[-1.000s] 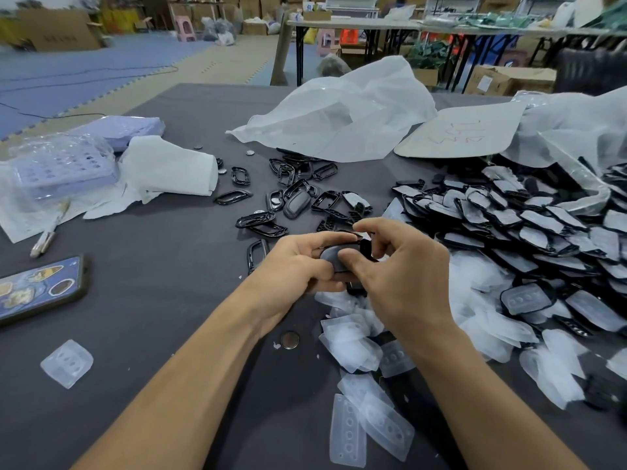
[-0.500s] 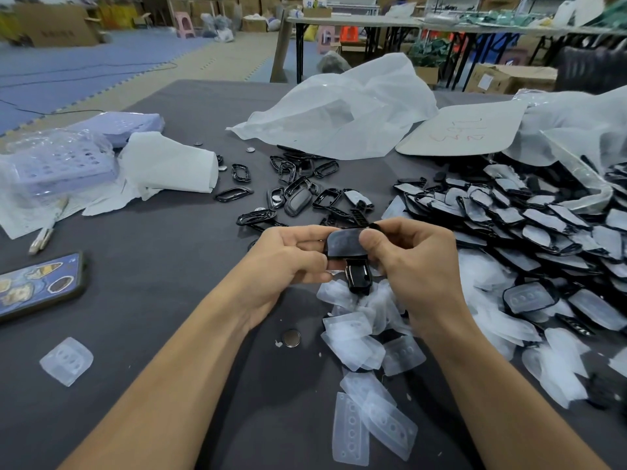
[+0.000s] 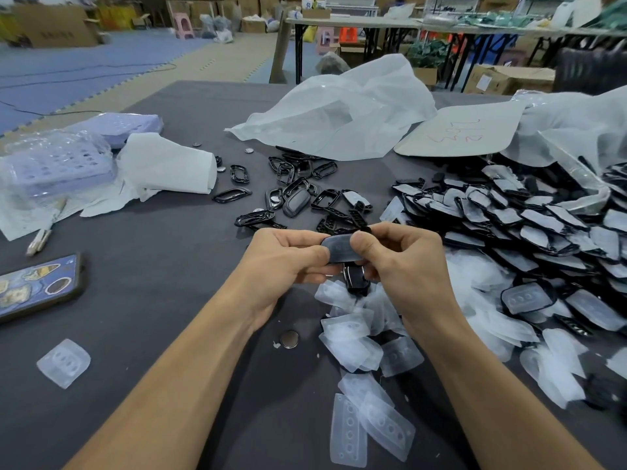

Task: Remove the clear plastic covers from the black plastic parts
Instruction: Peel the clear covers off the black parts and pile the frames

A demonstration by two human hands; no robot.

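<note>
Both hands hold one black plastic part [image 3: 339, 251] a little above the table's middle. My left hand [image 3: 285, 262] pinches its left end and my right hand [image 3: 403, 262] grips its right end with the thumb on top. A second black piece [image 3: 354, 278] shows just below, between my hands. Loose clear covers [image 3: 353, 337] lie heaped under my hands. A large pile of covered black parts [image 3: 529, 225] fills the right side. Bare black frames [image 3: 291, 191] are scattered beyond my hands.
A phone [image 3: 37, 286] lies at the left edge, with a lone clear cover [image 3: 64, 362] near it. A coin cell [image 3: 289, 339] sits by my left wrist. White plastic bags [image 3: 339, 113], a cardboard sheet [image 3: 461, 128] and purple trays [image 3: 57, 164] stand farther back.
My hands have lifted and drawn slightly apart, turning the black part so its flat face shows, and a second black piece has appeared below it.
</note>
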